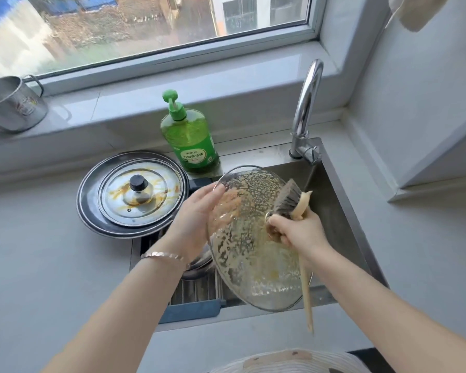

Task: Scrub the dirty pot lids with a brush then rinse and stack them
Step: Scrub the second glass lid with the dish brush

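Kitchen corner under a window [145, 22]. Pale table [38, 251] with a steel sink [342, 211] set in, tap [307, 103] at the back.

Glass lid [242, 243] is up on edge and tilted over the sink, its face speckled all over with foam and yellowish grime. Left hand [199, 208] is at its left rim, fingers near straight and spread, some seen through the glass, so it props the lid from behind. Whether the thumb hooks the rim, cannot tell. Right hand [296, 230] is wrapped tight round the handle of the brush [288, 197], bristles on the lid's upper right, long handle end pointing down towards the person.

Second lid [113, 200], black knob, orange smears, lies flat on a dark pan [86, 211] at the sink's left edge, not yet cleaned. Soap bottle [191, 141] stands just behind it. Rack [194, 289] sits in the sink's left part. Cup [14, 103] on the sill.

Step in hand looks like scrubbing lid one; early in the task, no rinsing shown, nothing stacked.

To do it well:
- keep the left hand braced opposite the brush, since wet glass slides
- work in overlapping strokes from top down so the muck runs into the sink
- cover the rim and round the centre fitting, where grime likely sits
- hold the lid low over the sink, clear of the tap
- press moderately, it's glass
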A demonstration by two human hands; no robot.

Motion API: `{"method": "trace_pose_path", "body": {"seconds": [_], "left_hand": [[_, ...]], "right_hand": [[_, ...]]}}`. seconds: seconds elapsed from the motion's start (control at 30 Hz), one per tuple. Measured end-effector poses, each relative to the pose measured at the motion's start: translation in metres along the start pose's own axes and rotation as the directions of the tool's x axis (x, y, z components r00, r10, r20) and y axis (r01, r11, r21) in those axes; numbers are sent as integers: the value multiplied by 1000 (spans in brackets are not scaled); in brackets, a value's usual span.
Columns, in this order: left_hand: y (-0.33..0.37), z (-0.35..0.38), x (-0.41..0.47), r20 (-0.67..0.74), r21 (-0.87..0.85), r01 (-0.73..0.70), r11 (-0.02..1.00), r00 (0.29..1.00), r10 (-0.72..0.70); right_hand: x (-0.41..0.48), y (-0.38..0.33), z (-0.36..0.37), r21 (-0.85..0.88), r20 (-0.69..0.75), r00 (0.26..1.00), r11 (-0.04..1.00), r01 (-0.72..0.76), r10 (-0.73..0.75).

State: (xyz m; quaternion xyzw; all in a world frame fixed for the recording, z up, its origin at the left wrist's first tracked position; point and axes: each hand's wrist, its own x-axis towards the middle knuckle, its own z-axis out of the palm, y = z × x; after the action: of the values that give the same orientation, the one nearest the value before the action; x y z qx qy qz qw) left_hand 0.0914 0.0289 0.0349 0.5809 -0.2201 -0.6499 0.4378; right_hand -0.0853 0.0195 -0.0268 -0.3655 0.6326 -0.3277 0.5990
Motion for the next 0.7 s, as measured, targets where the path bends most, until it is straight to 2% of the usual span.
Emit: {"method": "trace_pose_path", "body": {"seconds": [0.07,0.13,0.2,0.27,0.33,0.43,0.5,0.57,0.63,0.7], "left_hand": [[-19,6,-6,36,56,-19,998,999,17],[-41,13,-15,68,82,43,996,996,-49],[-56,18,-18,57,42,59,997,996,-62],[-59,20,-17,40,-14,-30,999,999,31],[-52,17,-12,3,-118,-85,989,996,86],[-43,8,-6,-90,-243,-78,967,994,58],[-42,4,-5,-128,-304,-66,950,991,28],[-45,3,-5,-147,-348,-66,935,989,15],[-49,4,-5,-160,-349,-66,935,987,10],[-51,4,-7,-170,-334,-61,941,986,4]], "right_hand": [[6,-9,-1,146,-78,987,981,-124,137],[11,-16,0,256,-106,967,946,-200,233],[13,-22,3,276,-126,962,940,-201,242],[11,-26,7,239,-107,974,956,-170,200],[6,-28,7,133,-54,994,987,-89,97],[-6,-25,-1,-196,9,995,976,95,-96],[-20,-22,-5,-454,2,986,878,149,-166],[-35,-17,-1,-681,60,976,705,195,-211],[-49,-9,10,-775,163,939,550,311,-301],[-57,-2,16,-756,240,894,504,417,-378]]}}
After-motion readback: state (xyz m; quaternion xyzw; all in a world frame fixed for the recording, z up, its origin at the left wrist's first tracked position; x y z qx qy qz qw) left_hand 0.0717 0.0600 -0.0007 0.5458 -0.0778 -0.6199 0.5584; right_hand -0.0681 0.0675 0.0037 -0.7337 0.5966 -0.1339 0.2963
